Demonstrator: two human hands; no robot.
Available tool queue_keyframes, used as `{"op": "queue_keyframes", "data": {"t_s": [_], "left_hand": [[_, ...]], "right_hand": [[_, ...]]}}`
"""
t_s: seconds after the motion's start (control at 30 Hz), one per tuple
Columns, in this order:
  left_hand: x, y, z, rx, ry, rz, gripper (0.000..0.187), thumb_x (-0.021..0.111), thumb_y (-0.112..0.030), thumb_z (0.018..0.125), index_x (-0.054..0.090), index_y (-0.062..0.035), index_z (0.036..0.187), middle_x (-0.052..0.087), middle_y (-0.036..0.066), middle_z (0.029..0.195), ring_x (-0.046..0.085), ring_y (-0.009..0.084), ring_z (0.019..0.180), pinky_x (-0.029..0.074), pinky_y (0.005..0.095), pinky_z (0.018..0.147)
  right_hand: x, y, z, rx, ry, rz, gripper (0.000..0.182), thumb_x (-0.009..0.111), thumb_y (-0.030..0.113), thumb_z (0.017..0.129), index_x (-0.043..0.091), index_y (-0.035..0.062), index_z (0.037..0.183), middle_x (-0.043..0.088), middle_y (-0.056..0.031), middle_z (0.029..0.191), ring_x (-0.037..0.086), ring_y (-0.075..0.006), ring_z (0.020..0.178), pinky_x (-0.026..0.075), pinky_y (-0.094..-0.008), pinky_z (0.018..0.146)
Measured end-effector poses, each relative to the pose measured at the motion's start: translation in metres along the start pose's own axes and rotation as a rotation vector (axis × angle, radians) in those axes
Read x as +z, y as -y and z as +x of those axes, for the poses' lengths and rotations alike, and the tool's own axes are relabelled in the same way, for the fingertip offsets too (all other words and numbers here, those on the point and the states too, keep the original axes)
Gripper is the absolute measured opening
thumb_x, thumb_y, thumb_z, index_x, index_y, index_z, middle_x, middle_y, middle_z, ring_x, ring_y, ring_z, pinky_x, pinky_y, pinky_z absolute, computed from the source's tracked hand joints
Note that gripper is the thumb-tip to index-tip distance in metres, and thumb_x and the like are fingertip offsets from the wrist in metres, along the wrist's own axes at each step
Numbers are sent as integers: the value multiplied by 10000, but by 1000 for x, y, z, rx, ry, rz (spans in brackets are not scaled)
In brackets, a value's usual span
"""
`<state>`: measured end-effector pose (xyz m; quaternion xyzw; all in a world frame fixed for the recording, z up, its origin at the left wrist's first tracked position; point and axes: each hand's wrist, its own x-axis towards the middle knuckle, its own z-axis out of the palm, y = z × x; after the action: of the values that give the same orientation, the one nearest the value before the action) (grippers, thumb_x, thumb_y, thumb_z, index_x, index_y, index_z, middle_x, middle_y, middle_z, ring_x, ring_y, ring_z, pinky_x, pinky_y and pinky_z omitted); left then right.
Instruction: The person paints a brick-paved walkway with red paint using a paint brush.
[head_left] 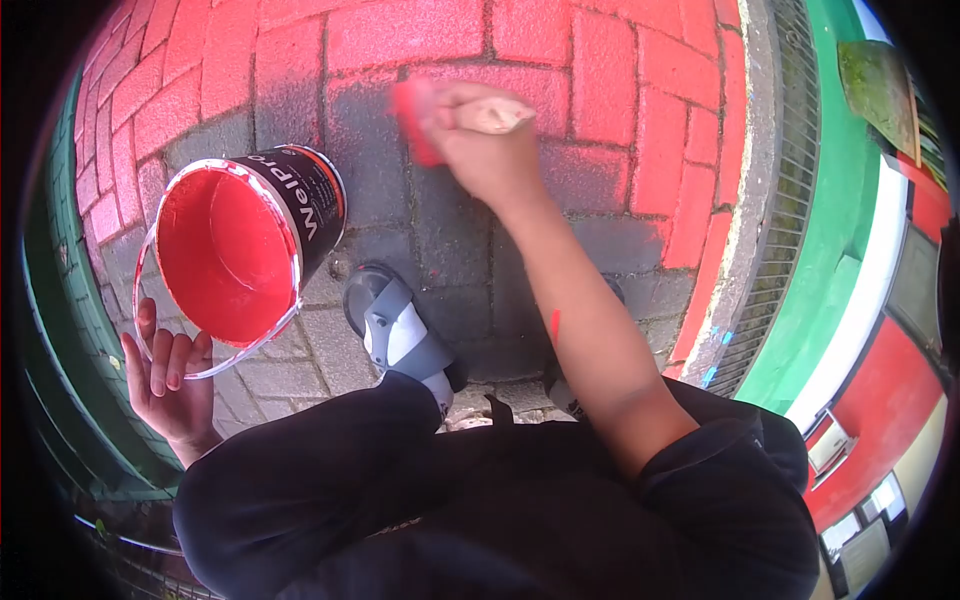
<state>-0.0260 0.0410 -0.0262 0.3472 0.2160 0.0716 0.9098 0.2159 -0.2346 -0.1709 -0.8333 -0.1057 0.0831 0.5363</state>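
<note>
My right hand grips a paintbrush by its pale wooden handle; the red-loaded bristles are blurred against a grey paving brick. My left hand holds the thin wire handle of a black paint bucket, tilted toward me, its inside coated red. The bucket hangs just above the grey bricks, left of the brush. The brick paving is painted red at the top and right, and bare grey beneath my arm. My grey shoe rests on the grey patch.
A concrete kerb and a metal drain grate run down the right side, with a green painted strip beyond. A dark green border lines the left edge. My dark trousers fill the bottom.
</note>
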Motion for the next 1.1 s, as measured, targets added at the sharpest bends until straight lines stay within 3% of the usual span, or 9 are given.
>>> {"op": "queue_keyframes", "data": {"t_s": [0.1, 0.2, 0.33, 0.43, 0.6, 0.8, 0.9, 1.0, 1.1], "left_hand": [[1, 1, -1, -2, -22, 3, 369, 303, -248, 1054, 375, 7, 1310, 370, -62, 556, 419, 47, 535, 435, 423, 953], [5, 3, -1, -8, -51, 7, 385, 303, -257, 1054, 382, 10, 1321, 371, -63, 559, 419, 46, 534, 421, 385, 920], [5, 0, 2, -29, 0, -32, 423, 308, -274, 1053, 413, 24, 1334, 349, -70, 555, 398, 44, 527, 377, 425, 996], [8, -1, -1, -16, -72, 25, 427, 310, -273, 1053, 417, 30, 1334, 354, -66, 563, 400, 45, 532, 372, 434, 1007], [11, 1, -3, -26, -74, 60, 429, 317, -273, 1053, 427, 33, 1334, 352, -64, 566, 404, 42, 549, 395, 393, 942], [19, 3, -4, -18, -149, 121, 421, 343, -272, 1051, 444, 33, 1323, 369, -57, 618, 399, 41, 598, 324, 265, 668], [25, 6, 0, -38, -122, 151, 412, 363, -264, 1047, 448, 36, 1317, 374, -57, 639, 395, 43, 613, 318, 238, 651], [37, 7, 4, -7, -152, 145, 390, 391, -245, 1041, 453, 38, 1302, 375, -50, 635, 400, 48, 615, 337, 236, 667], [40, 5, 7, -9, -143, 103, 386, 389, -246, 1041, 456, 39, 1293, 376, -47, 633, 404, 53, 617, 349, 244, 679]], "right_hand": [[-51, -37, 5, 296, -210, 132, 219, 625, 152, 858, 622, 23, 681, 624, -41, 623, 559, -106, 570, 456, -316, 531], [-74, -42, 6, 1, -496, -327, 133, 603, 81, 819, 624, 35, 696, 594, -36, 603, 533, -120, 532, 437, -314, 499], [-2, -11, -6, -328, -68, -265, 108, 662, 183, 745, 664, 90, 689, 654, -126, 725, 632, -278, 642, 503, -373, 599], [13, -12, -6, -11, 111, 414, 44, 651, 74, 779, 678, 57, 749, 673, -71, 736, 640, -151, 676, 513, -319, 620], [-111, -82, 9, 131, -464, -94, 163, 650, 96, 829, 651, 34, 678, 643, -31, 638, 581, -98, 616, 460, -288, 560], [-249, -91, -7, 187, -554, -622, 162, 661, 43, 760, 600, 40, 610, 621, -50, 613, 560, -126, 541, 428, -318, 496], [-167, -84, -41, 485, -418, -596, 148, 575, 117, 769, 607, 34, 651, 617, -149, 650, 595, -265, 580, 469, -400, 574], [-58, -37, -74, -80, 108, -358, 179, 614, 221, 792, 638, 64, 709, 622, -150, 685, 661, -278, 666, 492, -416, 613], [-33, -33, -76, -102, -115, 233, 161, 663, 204, 794, 655, 57, 728, 654, -142, 717, 666, -238, 676, 504, -384, 622]]}}
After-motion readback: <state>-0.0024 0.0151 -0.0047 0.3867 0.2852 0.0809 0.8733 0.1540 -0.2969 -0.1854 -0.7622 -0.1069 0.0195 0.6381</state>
